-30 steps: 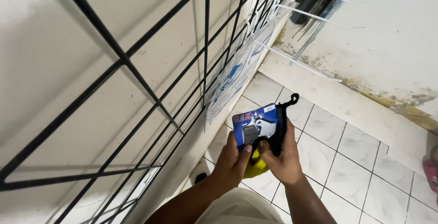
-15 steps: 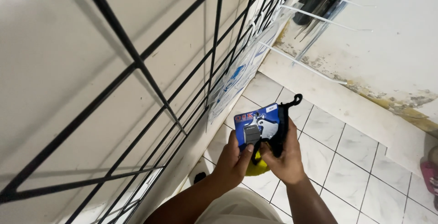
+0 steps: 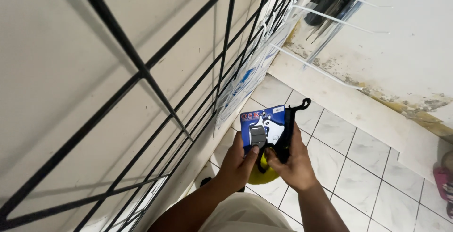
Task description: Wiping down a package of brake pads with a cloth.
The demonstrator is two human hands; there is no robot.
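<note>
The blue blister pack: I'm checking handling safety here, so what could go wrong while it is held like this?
The blue blister pack is pinched only at its lower edge by the left hand, so it might tip or slip onto the tiled floor. The right hand also grips black packs and something yellow; so many items could loosen the hold. The white wire hooks jut out nearby and could snag.

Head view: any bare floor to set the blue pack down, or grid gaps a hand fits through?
Bare white floor tiles lie right of both hands, bordered by the stained wall base and a pink thing. Upper wire grid cells are open. Crowded: hanging packs low on the grid, white hooks above.
</note>
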